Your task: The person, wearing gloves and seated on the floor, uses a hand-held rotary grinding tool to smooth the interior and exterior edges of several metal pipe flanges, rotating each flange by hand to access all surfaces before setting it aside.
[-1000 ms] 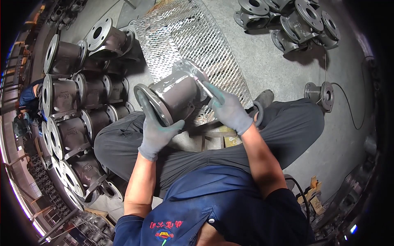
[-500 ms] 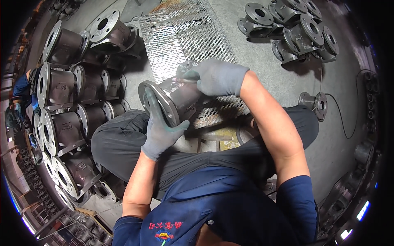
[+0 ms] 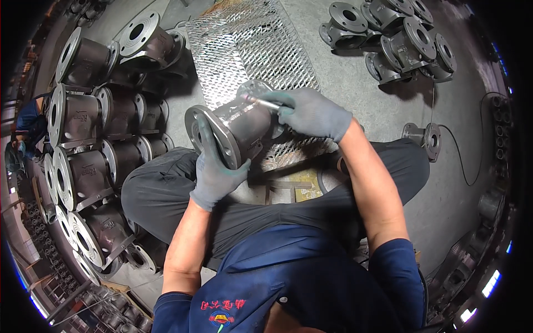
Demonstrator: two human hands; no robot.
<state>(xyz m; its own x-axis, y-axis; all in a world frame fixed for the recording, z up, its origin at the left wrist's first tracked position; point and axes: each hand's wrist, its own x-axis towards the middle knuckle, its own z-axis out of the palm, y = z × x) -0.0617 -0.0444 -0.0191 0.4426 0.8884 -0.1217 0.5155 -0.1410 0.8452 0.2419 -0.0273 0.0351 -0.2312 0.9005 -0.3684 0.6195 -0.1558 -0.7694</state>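
A grey cast-metal valve body (image 3: 244, 123) with a round flange at each end sits tilted in front of me, above the metal plate. My left hand (image 3: 215, 172), in a grey glove, grips the near-left flange, fingers over its face and thumb at its lower edge. My right hand (image 3: 313, 114), gloved as well, is closed round a slim metal rod-like tool (image 3: 267, 104) with a pinkish, blurred tip. That tip is at the side of the body near the far flange; whether it touches cannot be made out. The tool's rear end is hidden in my palm.
Flanged valve bodies (image 3: 83, 119) are stacked at my left, and more (image 3: 408, 47) are grouped at the far right. A textured metal plate (image 3: 222, 61) lies ahead. One valve body (image 3: 422, 139) lies beside my right knee, near a dark cable (image 3: 461, 161). Another person (image 3: 30, 116) is at far left.
My right hand has shifted right and slightly down, bringing the rod-like tool into clear sight. My left hand keeps its hold on the valve body, which has barely moved.
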